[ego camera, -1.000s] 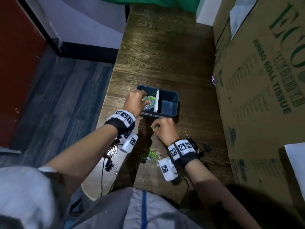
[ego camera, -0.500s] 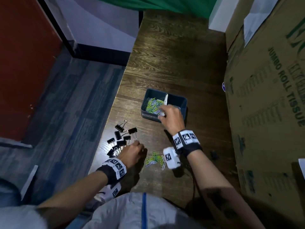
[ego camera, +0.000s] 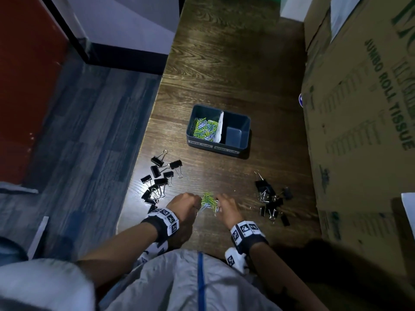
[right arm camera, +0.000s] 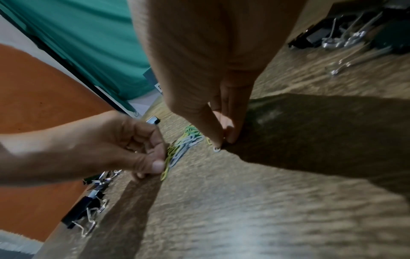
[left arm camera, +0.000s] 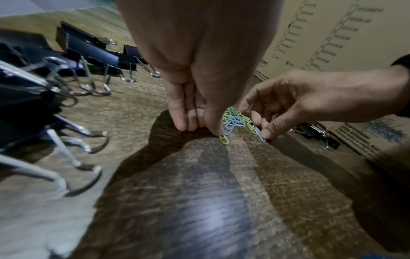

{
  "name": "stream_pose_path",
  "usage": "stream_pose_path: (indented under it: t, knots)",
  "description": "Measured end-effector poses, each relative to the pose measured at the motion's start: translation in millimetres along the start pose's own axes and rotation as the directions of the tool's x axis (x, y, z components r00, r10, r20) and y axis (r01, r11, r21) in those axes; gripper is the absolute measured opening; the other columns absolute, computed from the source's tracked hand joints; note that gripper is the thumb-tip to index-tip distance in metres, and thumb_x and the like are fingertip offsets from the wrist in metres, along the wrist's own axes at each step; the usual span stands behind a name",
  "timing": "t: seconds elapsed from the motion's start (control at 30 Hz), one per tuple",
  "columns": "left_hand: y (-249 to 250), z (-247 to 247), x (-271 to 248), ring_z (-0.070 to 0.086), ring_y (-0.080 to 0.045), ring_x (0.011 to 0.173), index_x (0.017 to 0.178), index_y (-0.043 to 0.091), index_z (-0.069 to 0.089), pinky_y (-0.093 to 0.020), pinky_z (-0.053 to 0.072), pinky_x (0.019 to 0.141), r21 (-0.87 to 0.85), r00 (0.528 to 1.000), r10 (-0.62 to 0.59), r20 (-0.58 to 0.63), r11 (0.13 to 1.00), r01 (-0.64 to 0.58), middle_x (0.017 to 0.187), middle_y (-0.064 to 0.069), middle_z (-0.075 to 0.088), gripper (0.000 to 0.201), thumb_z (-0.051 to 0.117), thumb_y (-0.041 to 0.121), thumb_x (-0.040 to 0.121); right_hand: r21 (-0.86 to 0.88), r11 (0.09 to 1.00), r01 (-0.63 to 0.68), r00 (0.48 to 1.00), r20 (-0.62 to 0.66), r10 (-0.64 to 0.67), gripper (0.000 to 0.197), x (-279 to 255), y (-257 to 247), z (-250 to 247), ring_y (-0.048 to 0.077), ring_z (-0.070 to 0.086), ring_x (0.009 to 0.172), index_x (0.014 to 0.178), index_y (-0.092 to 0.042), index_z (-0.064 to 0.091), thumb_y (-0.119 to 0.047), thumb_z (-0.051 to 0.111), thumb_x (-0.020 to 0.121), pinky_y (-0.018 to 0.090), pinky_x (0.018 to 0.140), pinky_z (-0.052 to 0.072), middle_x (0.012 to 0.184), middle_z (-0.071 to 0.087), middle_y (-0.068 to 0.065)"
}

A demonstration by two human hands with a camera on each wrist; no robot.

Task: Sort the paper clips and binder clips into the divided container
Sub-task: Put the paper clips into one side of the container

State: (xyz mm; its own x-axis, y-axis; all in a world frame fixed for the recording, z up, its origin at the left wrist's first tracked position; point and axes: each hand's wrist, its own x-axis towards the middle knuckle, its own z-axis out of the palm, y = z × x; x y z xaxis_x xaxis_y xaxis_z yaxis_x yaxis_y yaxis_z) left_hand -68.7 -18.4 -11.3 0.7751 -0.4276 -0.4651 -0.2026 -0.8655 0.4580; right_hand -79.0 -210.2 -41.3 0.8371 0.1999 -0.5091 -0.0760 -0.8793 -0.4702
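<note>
A tall cardboard box (ego camera: 359, 122) printed with green lettering stands along the right side of the dark wooden desk (ego camera: 235, 63). Toward the middle of the desk sits the divided container (ego camera: 238, 151), a dark blue tub with a white divider; its left compartment holds green and blue paper clips, its right compartment holds none that show. Nearer, to the left, lies a scatter of black binder clips (ego camera: 160, 178), and a second scatter of black binder clips (ego camera: 270, 199) lies to the right, close to the box. Between the two scatters, near the desk's near edge, is a small loose pile of paper clips (ego camera: 208, 202) in green, yellow and pale blue. The left hand (ego camera: 185, 204) is at the left side of this pile, its grip drawn together with thumb and fingertips (left arm camera: 214, 126) pressed down on a yellow clip at the pile's edge. The right hand (ego camera: 226, 207) is at the pile's right side, its grip likewise pinched together at the desk surface on a pale clip at that edge.
</note>
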Motion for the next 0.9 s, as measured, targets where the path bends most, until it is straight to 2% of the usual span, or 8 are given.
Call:
stream_pose_path:
  t: [0.17,0.27,0.37,0.43,0.5,0.6,0.77,0.9]
  knots:
    - [7.2,0.2,3.7,0.059,-0.022,0.072,0.083,0.020,0.054,-0.035,0.053,0.065,-0.039,0.993,-0.030,-0.114,0.999,0.026,0.080,0.000,0.061,0.008,0.058,0.013,0.084,0.066,0.998,-0.010,0.998,-0.056,0.014,0.050,1.4,-7.2,2.5,0.026,0.066,0.091,0.117,-0.025,0.062,0.005,0.059,0.077,0.040,0.082,0.055,0.106,0.066,0.003]
    - [-6.4,2.6,-1.2,0.057,-0.020,0.077,0.095,0.020,0.055,-0.032,0.049,0.067,-0.097,0.976,0.010,-0.220,0.995,-0.032,0.094,0.002,0.057,0.008,0.058,0.024,0.090,0.060,0.998,-0.028,0.998,-0.048,0.031,0.062,-5.3,3.8,0.2,0.019,0.061,0.106,0.127,-0.036,0.050,-0.008,0.072,0.075,0.041,0.086,0.056,0.120,0.053,-0.005]
    - [-19.8,12.2,-0.2,0.049,-0.014,0.091,0.122,0.024,0.044,-0.030,0.050,0.073,-0.047,0.991,0.022,-0.132,0.998,-0.029,0.114,0.003,0.044,0.051,0.070,0.043,0.082,-0.033,0.999,-0.018,1.000,0.008,0.018,0.089,-7.4,8.6,2.2,0.021,0.048,0.121,0.145,-0.036,0.030,-0.018,0.081,0.075,0.045,0.094,0.052,0.130,0.037,-0.004]
    - [-20.1,18.7,4.9,0.047,-0.017,0.102,0.136,0.026,0.033,-0.035,0.052,0.078,-0.036,0.997,0.018,-0.077,0.999,-0.020,0.121,0.000,0.040,0.077,0.076,0.046,0.076,-0.089,0.996,-0.009,1.000,0.003,0.009,0.089,-4.5,2.0,3.2,0.024,0.047,0.121,0.148,-0.032,0.028,-0.017,0.079,0.078,0.046,0.095,0.051,0.130,0.036,0.000]
    - [-13.9,23.9,11.5,0.045,-0.021,0.110,0.146,0.022,0.025,-0.039,0.052,0.081,-0.005,0.998,0.030,-0.052,1.000,-0.030,0.128,-0.005,0.039,0.090,0.078,0.041,0.075,-0.135,0.991,0.004,1.000,-0.020,-0.007,0.083,-0.2,-6.4,5.2,0.028,0.048,0.121,0.148,-0.029,0.034,-0.012,0.077,0.079,0.045,0.096,0.050,0.130,0.039,0.003]
    - [-1.4,26.4,18.1,0.045,-0.026,0.115,0.147,0.014,0.031,-0.042,0.051,0.083,0.042,0.997,0.038,-0.061,0.998,-0.036,0.132,-0.010,0.039,0.081,0.075,0.031,0.080,-0.120,0.993,0.021,0.999,-0.047,-0.027,0.072,3.1,-14.7,7.9,0.031,0.052,0.119,0.142,-0.022,0.046,-0.008,0.077,0.079,0.045,0.096,0.049,0.129,0.046,0.007]
    - [6.3,23.3,19.5,0.054,-0.028,0.105,0.129,0.010,0.049,-0.041,0.051,0.080,0.044,0.994,0.052,-0.099,0.998,-0.048,0.121,-0.010,0.048,0.051,0.063,0.003,0.081,-0.085,0.996,0.002,0.996,-0.086,-0.009,0.049,-0.7,-21.7,6.2,0.034,0.056,0.119,0.131,-0.013,0.058,-0.007,0.073,0.084,0.044,0.096,0.050,0.133,0.053,0.010]
    - [11.8,12.9,21.1,0.060,-0.029,0.093,0.115,0.009,0.057,-0.036,0.047,0.077,0.014,0.992,0.042,-0.117,0.999,-0.040,0.109,-0.010,0.057,0.034,0.057,-0.001,0.083,-0.114,0.993,0.007,0.991,-0.133,-0.023,0.037,-2.4,-23.0,3.9,0.034,0.064,0.102,0.113,-0.018,0.067,0.000,0.067,0.080,0.043,0.083,0.054,0.114,0.061,0.007]
